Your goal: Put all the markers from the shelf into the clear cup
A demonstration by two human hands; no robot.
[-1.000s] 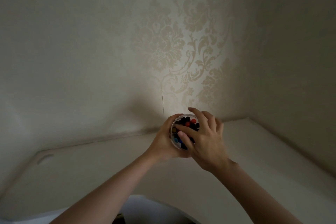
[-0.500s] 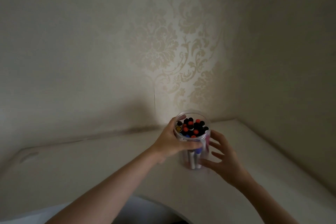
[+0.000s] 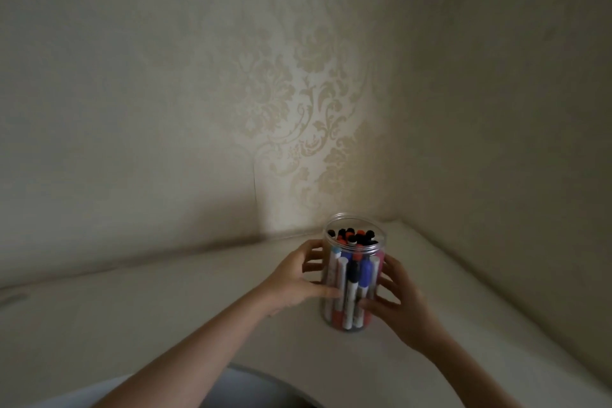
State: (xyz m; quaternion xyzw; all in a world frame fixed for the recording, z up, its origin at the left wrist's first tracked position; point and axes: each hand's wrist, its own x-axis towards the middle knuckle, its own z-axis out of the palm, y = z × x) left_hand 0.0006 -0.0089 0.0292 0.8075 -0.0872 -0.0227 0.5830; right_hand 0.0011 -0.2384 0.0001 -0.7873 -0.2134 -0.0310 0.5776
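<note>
A tall clear cup (image 3: 355, 225) stands upright on the pale shelf (image 3: 165, 301), near the back right corner. Several markers (image 3: 352, 281) with white, blue, red and black parts stand packed inside it, caps showing at the rim. My left hand (image 3: 294, 278) wraps the cup's left side, thumb across the front. My right hand (image 3: 402, 305) presses against its right side with the fingers spread. No loose marker shows on the shelf.
Patterned beige wallpaper (image 3: 308, 129) forms the back wall, and a plain wall (image 3: 516, 142) closes the right side. The shelf's front edge curves inward near the bottom, over a grey surface (image 3: 251, 384).
The right hand has come off the top of the cup and dropped to its right side. The left hand slid lower on the cup. The cup now stands on the shelf.
</note>
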